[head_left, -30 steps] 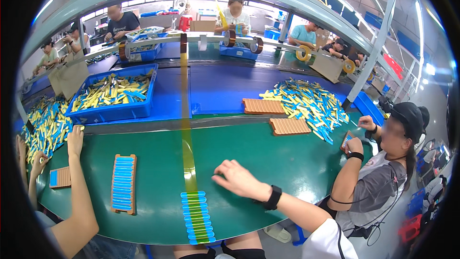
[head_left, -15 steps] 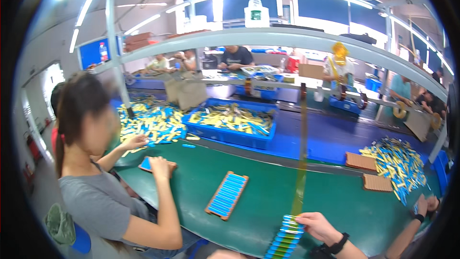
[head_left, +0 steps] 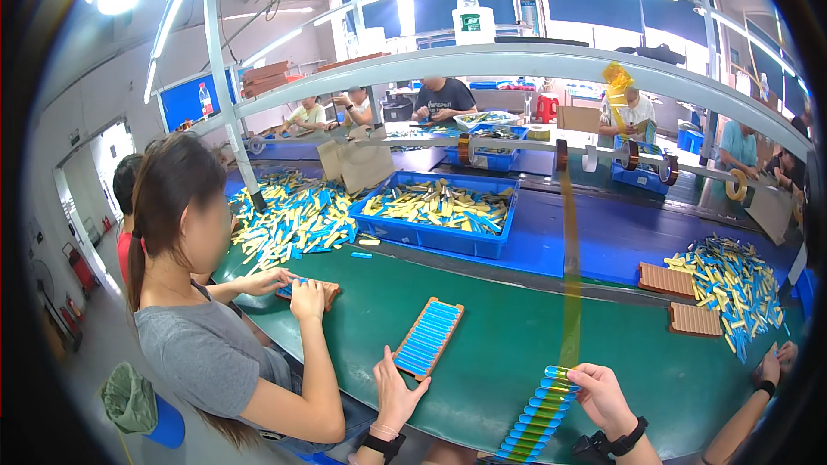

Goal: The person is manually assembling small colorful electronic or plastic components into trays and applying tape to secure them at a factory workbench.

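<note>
A strip of yellowish, see-through tape point(head_left: 570, 293) runs down from a roll on the overhead bar. Its lower end is stuck across a row of slim blue pieces point(head_left: 536, 418). My right hand point(head_left: 601, 396) pinches the top end of this taped row, held up over the near edge of the table. A brown grooved tray point(head_left: 451, 337) filled with slim blue pieces point(head_left: 429, 333) lies on the green table. Fingers and thumb spread, my left hand point(head_left: 398, 398) is at the near end of that tray; whether it touches, I cannot tell.
At my left a co-worker's hands point(head_left: 306, 297) work on another brown tray. Beyond stand a blue bin point(head_left: 508, 241) and a heap of yellow and blue pieces point(head_left: 289, 220). Two brown trays point(head_left: 696, 320) and another heap point(head_left: 732, 280) lie at right, near another person's hands point(head_left: 775, 362).
My left hand has come up from the lower edge to the filled tray. My right hand still pinches the taped row. The co-worker's far hand has moved from the heap to their tray.
</note>
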`<state>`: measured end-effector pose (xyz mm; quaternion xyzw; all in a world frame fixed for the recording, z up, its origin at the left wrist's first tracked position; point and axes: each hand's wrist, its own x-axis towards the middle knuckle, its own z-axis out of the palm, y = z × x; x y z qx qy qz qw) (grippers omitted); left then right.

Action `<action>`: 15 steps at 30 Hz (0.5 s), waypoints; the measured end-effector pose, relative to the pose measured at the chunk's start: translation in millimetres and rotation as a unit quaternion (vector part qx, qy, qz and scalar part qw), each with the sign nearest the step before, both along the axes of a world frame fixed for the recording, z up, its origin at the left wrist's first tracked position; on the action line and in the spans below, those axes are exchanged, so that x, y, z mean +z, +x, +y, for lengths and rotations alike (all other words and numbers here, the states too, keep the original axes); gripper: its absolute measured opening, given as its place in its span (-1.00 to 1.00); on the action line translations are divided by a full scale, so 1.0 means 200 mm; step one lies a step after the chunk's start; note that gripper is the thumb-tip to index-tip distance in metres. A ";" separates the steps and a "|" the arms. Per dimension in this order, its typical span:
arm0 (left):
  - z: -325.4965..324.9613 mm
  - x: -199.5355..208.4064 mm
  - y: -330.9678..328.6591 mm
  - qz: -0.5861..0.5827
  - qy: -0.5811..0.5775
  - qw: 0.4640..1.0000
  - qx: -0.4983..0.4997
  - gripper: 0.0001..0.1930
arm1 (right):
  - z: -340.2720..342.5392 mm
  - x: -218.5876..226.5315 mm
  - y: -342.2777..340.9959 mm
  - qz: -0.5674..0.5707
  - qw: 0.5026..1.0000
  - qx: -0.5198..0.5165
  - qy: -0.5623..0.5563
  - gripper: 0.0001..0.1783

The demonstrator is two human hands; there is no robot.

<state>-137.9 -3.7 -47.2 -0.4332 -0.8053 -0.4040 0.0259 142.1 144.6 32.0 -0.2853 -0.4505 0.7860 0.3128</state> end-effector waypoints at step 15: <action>0.06 0.11 0.65 0.052 -0.088 0.987 -0.123 0.07 | -0.03 0.07 0.05 0.042 0.995 -0.075 0.054 -0.90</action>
